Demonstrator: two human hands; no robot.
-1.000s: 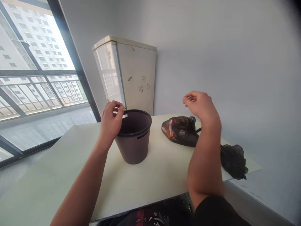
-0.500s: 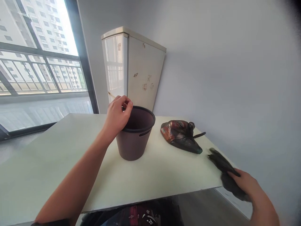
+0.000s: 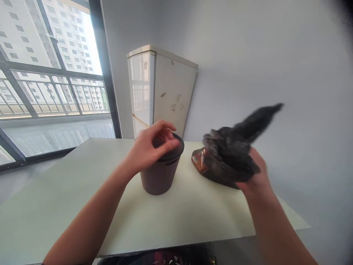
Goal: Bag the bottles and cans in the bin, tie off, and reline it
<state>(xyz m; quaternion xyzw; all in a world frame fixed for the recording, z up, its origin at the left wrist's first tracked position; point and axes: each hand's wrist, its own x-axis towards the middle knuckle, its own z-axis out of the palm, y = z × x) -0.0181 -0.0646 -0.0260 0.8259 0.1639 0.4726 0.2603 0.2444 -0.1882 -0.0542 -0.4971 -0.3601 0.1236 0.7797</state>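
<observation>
My right hand (image 3: 256,175) grips a crumpled black plastic bag (image 3: 231,151), lifted above the table and blurred by motion. Behind it, partly covered, a tied dark plastic bag (image 3: 201,162) with reddish contents lies on the table. My left hand (image 3: 154,145), thumb and fingers curved apart with nothing between them, hovers over the mouth of a brown trash can (image 3: 158,182). The can stands upright, and the hand hides part of its dark rim. Whether the hand touches the rim I cannot tell.
The pale table (image 3: 209,217) ends at a near edge close to my body. A white refrigerator (image 3: 173,88) stands beyond the table, against a grey wall (image 3: 248,73). To the left is a dark-framed window (image 3: 63,73) with a railing outside.
My right hand has brought the black plastic bag up and leftward from the table's right edge, in front of the tied bag. My left hand has shifted slightly right, its fingers more open.
</observation>
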